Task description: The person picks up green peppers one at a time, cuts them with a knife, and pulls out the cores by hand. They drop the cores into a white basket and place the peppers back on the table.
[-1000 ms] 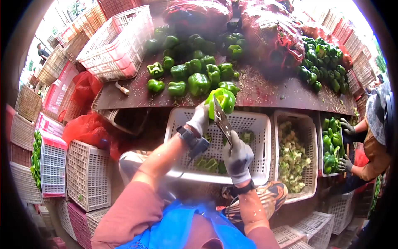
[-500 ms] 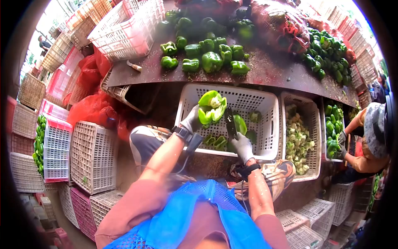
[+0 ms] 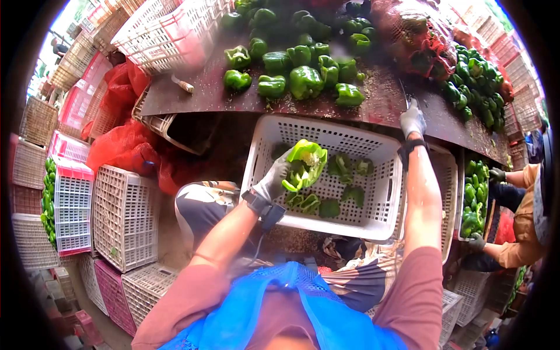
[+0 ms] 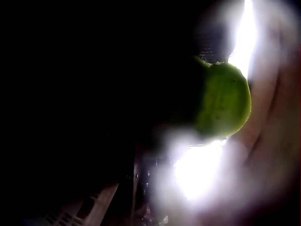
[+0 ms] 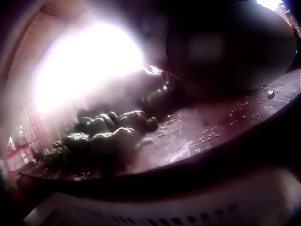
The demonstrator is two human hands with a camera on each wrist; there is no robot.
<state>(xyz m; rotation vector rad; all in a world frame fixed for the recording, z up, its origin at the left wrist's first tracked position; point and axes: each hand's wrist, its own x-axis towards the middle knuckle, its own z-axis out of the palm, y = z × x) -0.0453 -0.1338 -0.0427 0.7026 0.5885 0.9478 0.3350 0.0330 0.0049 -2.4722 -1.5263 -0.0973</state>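
Observation:
An open-cut green pepper (image 3: 309, 163), with pale seeds showing inside, is gripped by the gloved left hand (image 3: 273, 179) over the left part of a white crate (image 3: 376, 224). The left wrist view shows a green pepper surface (image 4: 225, 101) amid darkness and glare. At the table's front edge, beyond the crate's back right corner, the gloved right hand (image 3: 413, 121) holds a knife (image 3: 403, 92), its blade seen nearly edge-on and pointing away. Several cut pepper pieces (image 3: 329, 208) lie in the crate.
Whole peppers (image 3: 306, 83) sit on the dark table (image 3: 204, 102), with a net sack (image 3: 414, 41) and more peppers (image 3: 481, 67) at right. Another crate (image 3: 449, 175) stands beside the white one. Stacked crates (image 3: 125, 216) stand left; another person (image 3: 522, 216) works far right.
The right hand has moved away from the pepper, right and forward to the table edge with the knife. The pepper has gone from whole-looking to opened, and a piece has dropped into the crate.

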